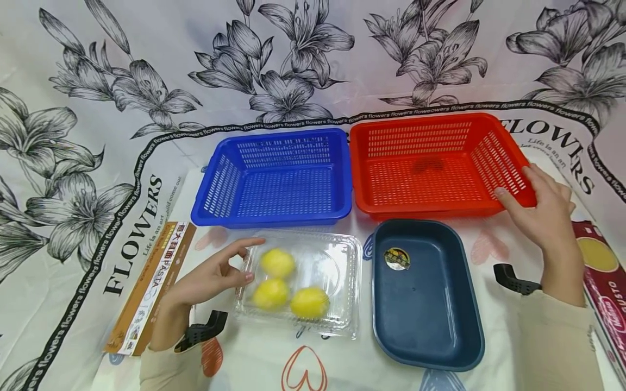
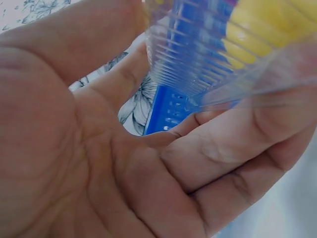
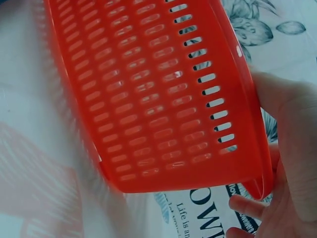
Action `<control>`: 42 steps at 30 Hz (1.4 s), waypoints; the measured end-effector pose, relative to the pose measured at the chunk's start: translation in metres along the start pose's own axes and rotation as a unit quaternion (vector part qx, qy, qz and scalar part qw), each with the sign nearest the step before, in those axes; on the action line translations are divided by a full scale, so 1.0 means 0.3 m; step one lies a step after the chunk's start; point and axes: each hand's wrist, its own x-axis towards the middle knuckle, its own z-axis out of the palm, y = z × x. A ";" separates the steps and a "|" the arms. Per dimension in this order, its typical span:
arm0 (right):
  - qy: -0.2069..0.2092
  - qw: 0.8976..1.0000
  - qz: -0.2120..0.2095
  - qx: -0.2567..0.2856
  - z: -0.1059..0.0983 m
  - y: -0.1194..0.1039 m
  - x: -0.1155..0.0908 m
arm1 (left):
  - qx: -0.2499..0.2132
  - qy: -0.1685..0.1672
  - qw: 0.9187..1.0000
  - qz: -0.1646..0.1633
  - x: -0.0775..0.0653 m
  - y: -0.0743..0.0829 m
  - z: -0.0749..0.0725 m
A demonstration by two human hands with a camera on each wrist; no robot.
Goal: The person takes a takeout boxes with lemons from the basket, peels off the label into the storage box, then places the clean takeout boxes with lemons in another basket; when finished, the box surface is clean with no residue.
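Observation:
In the head view my left hand (image 1: pixel 210 279) holds the left edge of a clear plastic box (image 1: pixel 348 271), its thumb and fingers spread along that side. Three yellow lemons (image 1: pixel 277 263) show inside the box. Seen from the left wrist, the fingers (image 2: pixel 223 144) curl around the ribbed clear wall (image 2: pixel 183 64), with a lemon (image 2: pixel 272 29) behind it. My right hand (image 1: pixel 545 212) grips the right rim of a red slotted basket (image 1: pixel 425 208). The right wrist view shows its thumb (image 3: pixel 277 96) on one side of the rim and fingers on the other.
A blue slotted basket (image 1: pixel 274 221) stands left of the red one. In front of the red basket sits a dark blue tub (image 1: pixel 420 315) with a round sticker. A pasta box (image 1: pixel 151 293) lies at the left, a dark red box (image 1: pixel 603 288) at the right. Flower-printed cloth (image 1: pixel 293 108) rises behind.

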 end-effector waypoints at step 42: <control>-0.015 1.000 0.018 0.009 -0.011 0.013 0.006 | 0.010 -0.054 0.991 0.126 0.334 0.396 -0.161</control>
